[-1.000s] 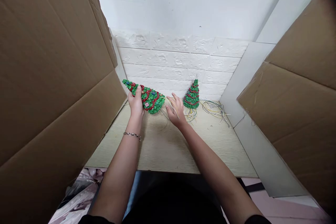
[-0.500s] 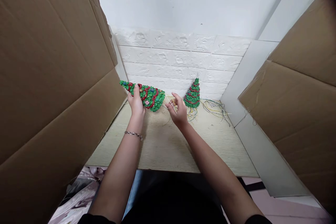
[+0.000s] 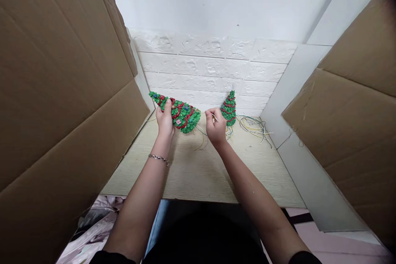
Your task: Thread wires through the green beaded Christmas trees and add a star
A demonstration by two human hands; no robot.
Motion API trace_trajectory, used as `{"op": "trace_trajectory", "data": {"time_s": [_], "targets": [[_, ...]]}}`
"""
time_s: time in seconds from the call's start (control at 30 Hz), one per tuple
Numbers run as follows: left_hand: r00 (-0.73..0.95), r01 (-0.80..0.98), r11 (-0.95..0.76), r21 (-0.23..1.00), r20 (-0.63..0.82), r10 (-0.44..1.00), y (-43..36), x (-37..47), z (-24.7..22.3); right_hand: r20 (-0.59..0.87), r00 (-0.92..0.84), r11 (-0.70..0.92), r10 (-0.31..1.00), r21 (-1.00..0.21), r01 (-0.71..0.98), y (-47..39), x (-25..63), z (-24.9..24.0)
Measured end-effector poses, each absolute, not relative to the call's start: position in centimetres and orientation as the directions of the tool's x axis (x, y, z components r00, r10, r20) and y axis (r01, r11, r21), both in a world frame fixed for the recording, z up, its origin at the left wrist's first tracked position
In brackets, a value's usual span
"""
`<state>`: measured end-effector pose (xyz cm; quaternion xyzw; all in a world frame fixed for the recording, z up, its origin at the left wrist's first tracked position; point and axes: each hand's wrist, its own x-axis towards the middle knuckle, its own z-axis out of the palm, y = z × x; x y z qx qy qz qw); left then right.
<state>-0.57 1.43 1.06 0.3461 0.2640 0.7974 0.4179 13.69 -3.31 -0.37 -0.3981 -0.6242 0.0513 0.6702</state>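
From here I see a glossy, rough tree [image 3: 187,119] in the left hand [image 3: 165,119]. Behind that hand is a metal bracelet [image 3: 159,157]; beneath, a matt, wood-grained tabletop [image 3: 198,173].

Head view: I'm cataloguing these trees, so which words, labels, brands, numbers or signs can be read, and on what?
None: no readable text shows on the held tree, the other tree, the wires or the cardboard.
Any marking on the held tree's pink square is too small to read.
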Motion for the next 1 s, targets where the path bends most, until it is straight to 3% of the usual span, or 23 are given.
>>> {"op": "trace_trajectory", "data": {"time_s": [0.23, 0.5, 0.7, 1.0], "targets": [[-0.321, -0.475, -0.454, 0.754, 0.332, 0.887, 1.4, 0.1, 0.7, 0.73, 0.055, 0.637, 0.681, -0.628, 0.446, -2.5, 13.6, -1.1], [-0.347, -0.518, -0.431, 0.739, 0.279, 0.895, 2.1, -0.4, 0.4, 0.734, 0.294, 0.68, 0.612, -0.678, 0.279, -3.1, 13.6, -0.6], [-0.353, -0.515, -0.443, 0.734, 0.29, 0.89, 1.8, -0.3, 0.6, 0.675, 0.302, 0.637, 0.673, -0.737, 0.226, -2.7, 14.1, -0.6], [-0.383, -0.512, -0.435, 0.741, 0.257, 0.887, 2.2, -0.6, 0.3, 0.653, 0.274, 0.586, 0.706, -0.756, 0.292, -3.5, 13.8, 0.0]]}}
